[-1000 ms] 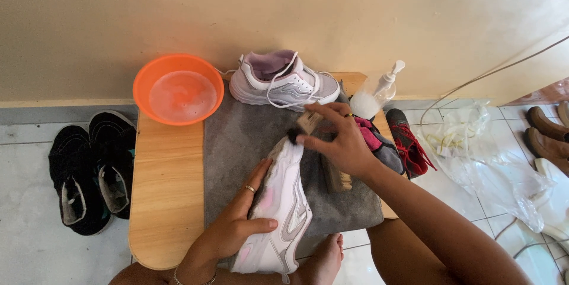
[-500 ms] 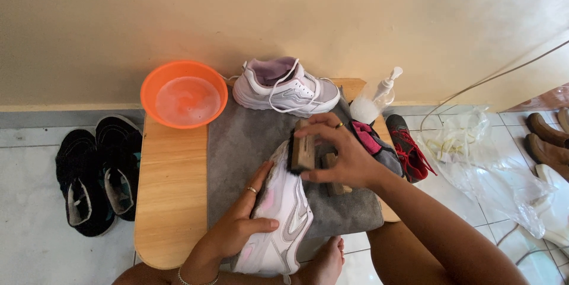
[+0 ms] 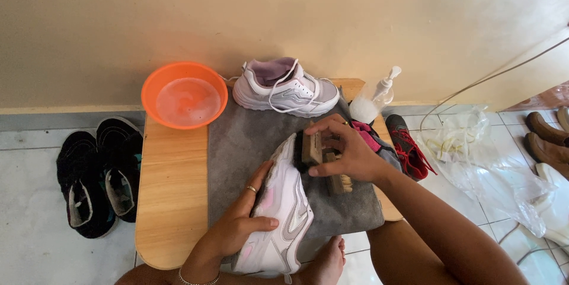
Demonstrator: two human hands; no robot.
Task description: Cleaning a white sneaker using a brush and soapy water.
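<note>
The white sneaker (image 3: 283,214) is lying on its side on the grey mat (image 3: 249,143), near the front edge of the tabletop (image 3: 172,202), its long axis running from the front edge back toward the wall, with the far end leaning slightly to the right. The left hand (image 3: 240,226) is pressing down on the near half of the sneaker, fingers spread flat along its upper side and thumb hooking over the top — gripping it in place, not lifting it. The right hand (image 3: 347,151) is closed around a wooden brush (image 3: 311,147), which is meeting the far end of the sneaker from the right; the bristles are facing the shoe, though the exact contact is hard to make out. So the shoe is lying between the two hands, the left nearer its heel-side half, the right at its far tip.

A second white sneaker (image 3: 284,88) is standing upright along the back edge, laces loose. An orange bowl (image 3: 184,94) holding water is sitting at the back left corner, well apart from the hands. A pump bottle (image 3: 373,96) is at the back right, just beyond the right hand — close to the brush's path. Pink and grey cloth (image 3: 370,138) is bunching under the right wrist. Black shoes (image 3: 98,172) are resting on the floor to the left.
</note>
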